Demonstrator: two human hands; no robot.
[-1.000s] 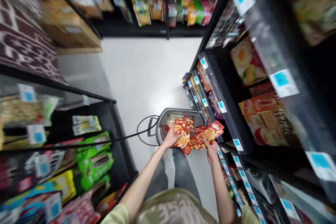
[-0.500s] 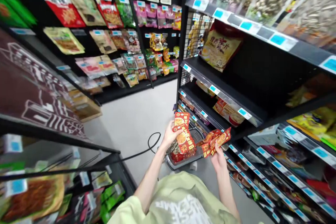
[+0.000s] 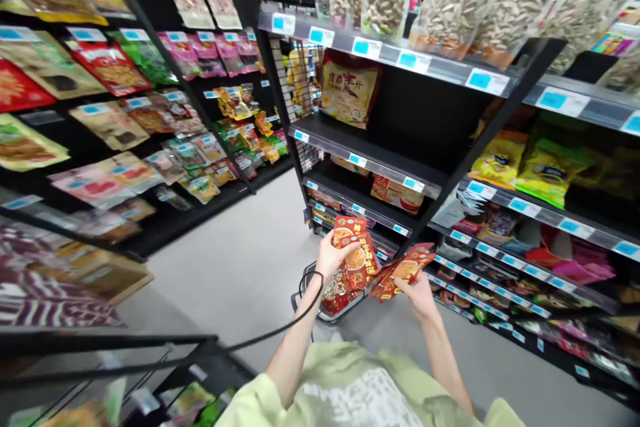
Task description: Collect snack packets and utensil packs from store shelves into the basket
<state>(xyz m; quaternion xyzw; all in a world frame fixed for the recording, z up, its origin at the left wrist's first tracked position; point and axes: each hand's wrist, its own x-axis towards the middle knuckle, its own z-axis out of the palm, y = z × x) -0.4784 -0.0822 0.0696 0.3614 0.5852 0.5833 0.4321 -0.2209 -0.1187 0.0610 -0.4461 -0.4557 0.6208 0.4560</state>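
Observation:
Red food packets point(image 3: 356, 255) with a pictured dish and yellow lettering are pinched in my left hand point(image 3: 331, 259), the thumb across their front. More red packets of a similar look point(image 3: 407, 267) are gripped in my right hand point(image 3: 417, 292), fanned and tilted. The two bunches come close together at their inner edges; whether they touch I cannot tell. Just below and behind them, a grey shopping basket point(image 3: 334, 317) holds red packets, partly hidden by my left hand and its packets.
A black shelf unit point(image 3: 395, 155) with price tags rises ahead and to the right. Hanging snack bags point(image 3: 113, 70) line the wall rack at left. A black cable point(image 3: 280, 328) loops across my left forearm. A low black rack point(image 3: 200, 347) stands at lower left, and grey floor point(image 3: 235, 247) lies between.
The view has turned to the right, so the shelves have shifted left. My hands have drawn slightly closer together, both still holding red packets. The cable now crosses in front of my left forearm.

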